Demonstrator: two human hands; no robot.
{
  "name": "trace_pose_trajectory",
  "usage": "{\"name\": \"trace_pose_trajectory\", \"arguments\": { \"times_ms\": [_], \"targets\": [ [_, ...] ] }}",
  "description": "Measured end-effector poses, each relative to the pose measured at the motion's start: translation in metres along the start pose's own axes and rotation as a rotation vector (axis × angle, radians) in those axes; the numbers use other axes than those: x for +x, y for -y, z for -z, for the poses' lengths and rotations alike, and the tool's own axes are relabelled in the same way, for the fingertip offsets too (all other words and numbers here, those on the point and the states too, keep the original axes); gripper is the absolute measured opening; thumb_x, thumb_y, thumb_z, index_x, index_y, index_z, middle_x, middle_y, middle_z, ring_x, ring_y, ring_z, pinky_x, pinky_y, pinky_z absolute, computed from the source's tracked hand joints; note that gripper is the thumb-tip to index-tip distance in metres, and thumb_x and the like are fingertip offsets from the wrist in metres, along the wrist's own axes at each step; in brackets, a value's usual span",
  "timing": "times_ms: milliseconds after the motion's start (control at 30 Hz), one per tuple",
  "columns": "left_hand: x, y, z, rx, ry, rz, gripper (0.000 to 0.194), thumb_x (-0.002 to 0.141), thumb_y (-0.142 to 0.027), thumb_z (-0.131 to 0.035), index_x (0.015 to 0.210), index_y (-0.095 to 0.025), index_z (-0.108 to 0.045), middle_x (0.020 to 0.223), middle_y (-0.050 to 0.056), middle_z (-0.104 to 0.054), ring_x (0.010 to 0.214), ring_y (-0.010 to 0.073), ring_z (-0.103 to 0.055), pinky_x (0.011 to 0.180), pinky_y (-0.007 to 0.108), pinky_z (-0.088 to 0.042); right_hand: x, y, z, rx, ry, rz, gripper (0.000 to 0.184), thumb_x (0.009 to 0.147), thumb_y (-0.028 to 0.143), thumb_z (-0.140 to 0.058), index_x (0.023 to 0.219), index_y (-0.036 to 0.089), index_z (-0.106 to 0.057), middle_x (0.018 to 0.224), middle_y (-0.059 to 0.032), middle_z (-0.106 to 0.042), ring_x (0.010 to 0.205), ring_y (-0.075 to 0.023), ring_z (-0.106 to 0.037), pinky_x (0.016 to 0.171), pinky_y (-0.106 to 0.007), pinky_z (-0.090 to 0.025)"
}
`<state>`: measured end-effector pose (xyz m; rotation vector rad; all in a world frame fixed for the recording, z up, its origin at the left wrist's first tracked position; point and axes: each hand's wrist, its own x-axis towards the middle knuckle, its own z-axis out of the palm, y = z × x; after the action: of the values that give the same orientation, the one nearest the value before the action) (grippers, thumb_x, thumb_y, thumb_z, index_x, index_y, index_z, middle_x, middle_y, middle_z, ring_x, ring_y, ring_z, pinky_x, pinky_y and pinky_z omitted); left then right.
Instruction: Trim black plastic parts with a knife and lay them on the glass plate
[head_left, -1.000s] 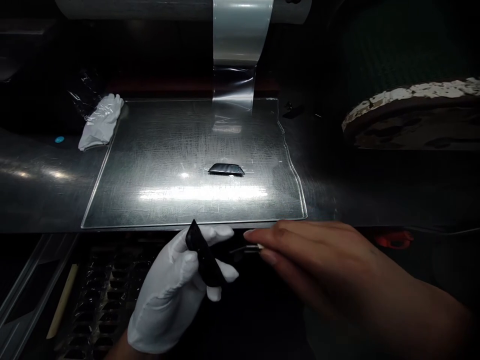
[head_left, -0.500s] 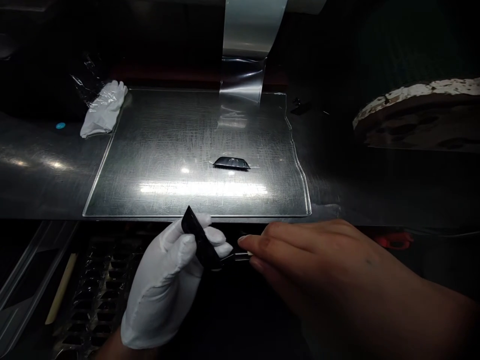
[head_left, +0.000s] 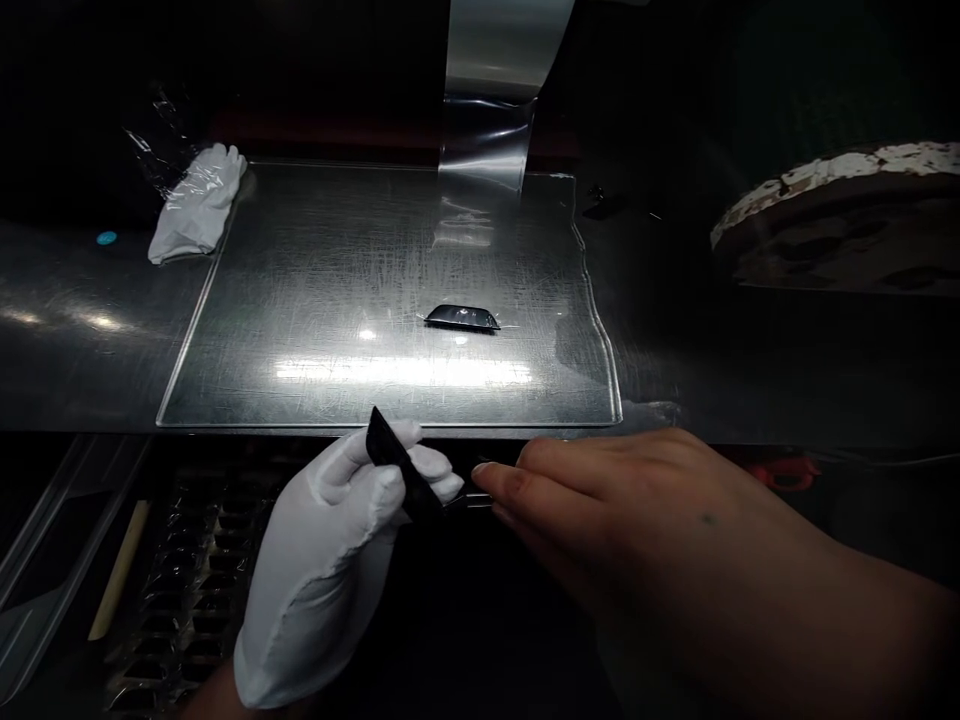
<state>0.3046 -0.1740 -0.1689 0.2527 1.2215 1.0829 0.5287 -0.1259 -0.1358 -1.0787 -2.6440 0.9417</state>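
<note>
My left hand [head_left: 322,570], in a white glove, is closed around a small dark glossy piece [head_left: 401,470] with a pointed upper end. It holds the piece tilted, just below the front edge of the bench. My bare right hand [head_left: 600,500] pinches a thin tool with a narrow shiny shaft [head_left: 475,499]. The shaft points left at the lower end of the dark piece; whether they touch I cannot tell. Most of the tool is hidden by my fingers. A similar black piece [head_left: 461,318] lies on the scratched clear sheet [head_left: 315,250] above my hands.
A clear film strip [head_left: 484,150] hangs onto the sheet's back edge. At left lie a white glove [head_left: 196,205] and a blue dot [head_left: 106,238]. Below left are a clear tray [head_left: 187,590] of several dark pieces and a yellowish stick [head_left: 120,570]. A red-handled object [head_left: 787,472] is at right.
Both hands stay close together, with the dark piece turned slightly and the tool still at its lower end. The view has shifted a little, so the bench sits slightly higher.
</note>
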Motion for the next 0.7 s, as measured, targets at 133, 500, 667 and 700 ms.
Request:
{"name": "trace_pose_trajectory", "arguments": {
  "times_ms": [133, 500, 667, 700],
  "targets": [
    [-0.006, -0.001, -0.008, 0.043, -0.031, -0.032, 0.027, 0.087, -0.031, -0.082, 0.111, -0.020, -0.075, 0.091, 0.004, -0.079, 0.088, 0.0173, -0.078, 0.085, 0.019, -0.062, 0.002, 0.000, 0.003, -0.064, 0.113, -0.011, 0.038, 0.080, 0.001, -0.070, 0.103, 0.029, -0.060, 0.080, 0.0091, -0.063, 0.059, -0.0122, -0.052, 0.057, -0.031, -0.033],
    [0.007, 0.008, 0.006, -0.136, 0.136, -0.068, 0.022, 0.092, -0.029, -0.077, 0.112, -0.021, -0.075, 0.097, 0.006, -0.080, 0.092, 0.0210, -0.077, 0.087, 0.029, -0.063, -0.006, 0.001, 0.002, 0.153, -0.097, 0.000, 0.024, 0.107, 0.023, -0.055, 0.127, 0.031, -0.066, 0.099, 0.0037, -0.073, 0.079, -0.0116, -0.068, 0.073, -0.026, -0.051],
    [0.008, 0.019, 0.016, -0.197, 0.479, 0.018, 0.028, 0.093, -0.041, -0.075, 0.116, -0.025, -0.073, 0.089, 0.005, -0.079, 0.078, 0.0194, -0.077, 0.071, 0.027, -0.060, 0.001, -0.010, 0.004, 0.214, -0.229, -0.004, 0.027, 0.106, 0.017, -0.055, 0.130, 0.024, -0.066, 0.113, 0.0011, -0.076, 0.100, -0.0114, -0.072, 0.087, -0.021, -0.055],
    [0.007, 0.022, 0.017, -0.196, 0.530, 0.008, 0.031, 0.093, -0.043, -0.075, 0.119, -0.025, -0.072, 0.088, 0.005, -0.079, 0.076, 0.0187, -0.077, 0.070, 0.026, -0.060, 0.002, -0.010, 0.004, 0.224, -0.216, -0.004, 0.026, 0.107, 0.018, -0.055, 0.130, 0.024, -0.066, 0.114, 0.0016, -0.076, 0.101, -0.0110, -0.072, 0.088, -0.020, -0.054]
  ]
}}
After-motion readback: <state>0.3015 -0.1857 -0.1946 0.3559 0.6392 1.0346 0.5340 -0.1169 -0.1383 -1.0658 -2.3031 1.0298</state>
